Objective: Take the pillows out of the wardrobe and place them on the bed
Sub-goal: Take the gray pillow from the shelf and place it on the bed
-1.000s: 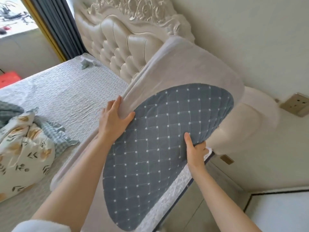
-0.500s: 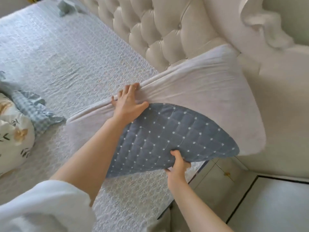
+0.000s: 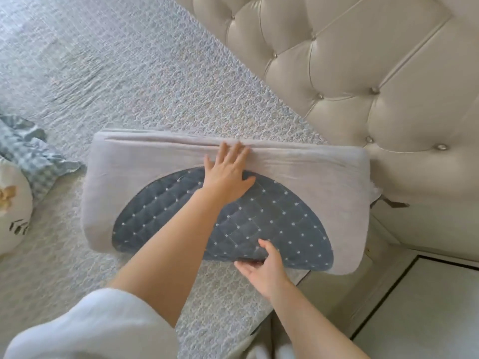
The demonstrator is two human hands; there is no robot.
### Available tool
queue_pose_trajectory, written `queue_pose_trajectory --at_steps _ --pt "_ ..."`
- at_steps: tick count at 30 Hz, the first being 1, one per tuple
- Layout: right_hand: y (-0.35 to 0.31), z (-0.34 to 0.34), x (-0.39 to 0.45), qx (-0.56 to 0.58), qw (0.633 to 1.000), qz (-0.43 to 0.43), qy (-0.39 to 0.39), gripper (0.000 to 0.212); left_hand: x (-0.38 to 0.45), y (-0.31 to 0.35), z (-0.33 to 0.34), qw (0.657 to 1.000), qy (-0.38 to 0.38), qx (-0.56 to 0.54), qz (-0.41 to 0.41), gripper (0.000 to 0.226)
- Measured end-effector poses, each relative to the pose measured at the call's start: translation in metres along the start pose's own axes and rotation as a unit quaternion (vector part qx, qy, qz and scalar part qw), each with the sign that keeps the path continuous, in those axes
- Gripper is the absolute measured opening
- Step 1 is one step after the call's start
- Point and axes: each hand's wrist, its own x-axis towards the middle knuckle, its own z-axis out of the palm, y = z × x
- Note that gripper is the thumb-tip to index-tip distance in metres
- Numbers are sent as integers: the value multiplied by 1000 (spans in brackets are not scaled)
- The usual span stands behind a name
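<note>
A grey pillow [image 3: 298, 164] with a dark quilted oval lies flat on the bed [image 3: 129, 73], its long axis running from nine to three o'clock, its right end touching the tufted headboard [image 3: 363, 60]. The left hand [image 3: 228, 174] presses straight fingers on the far edge at twelve o'clock. The right hand [image 3: 264, 268] pinches the near edge at six o'clock; a patterned pillow [image 3: 13, 211] sits at nine o'clock.
</note>
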Motion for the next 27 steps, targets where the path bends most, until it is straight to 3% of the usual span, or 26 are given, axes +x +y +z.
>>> queue_pose_trajectory --at_steps 2,3,7,9,11,13,15,18,20,21,24,27 --pt "-13 6 2 -27 999 23 9 49 -14 -7 29 996 -78 29 -7 84" --pt "-20 10 1 -54 998 34 22 50 -23 -7 42 996 -76 40 -7 86" --pt "-42 26 -10 -228 969 76 51 28 -45 -2 67 999 29 -21 -25 76" --pt "-54 37 -21 -360 929 62 51 24 -53 -1 70 992 72 -95 -33 68" --pt "-71 52 -32 -481 876 -8 35 24 -64 3 71 967 144 -194 -85 53" --pt "-89 72 -36 -603 784 -147 37 28 -82 7 78 912 228 -278 -194 38" --pt "-107 95 -34 -691 646 -323 40 27 -102 6 91 823 288 -349 -343 33" --pt "-130 128 -15 -763 472 -442 12 30 -123 -3 107 607 307 -462 -569 53" --pt "-140 144 3 -816 370 -444 12 41 -127 -9 114 475 245 -559 -634 75" --pt "-143 151 11 -837 318 -446 16 45 -126 -9 117 437 212 -597 -638 81" --pt "-149 173 25 -863 206 -461 24 55 -115 -1 119 394 188 -667 -604 89" --pt "-155 187 35 -895 169 -412 13 69 -103 5 119 378 186 -700 -577 102"
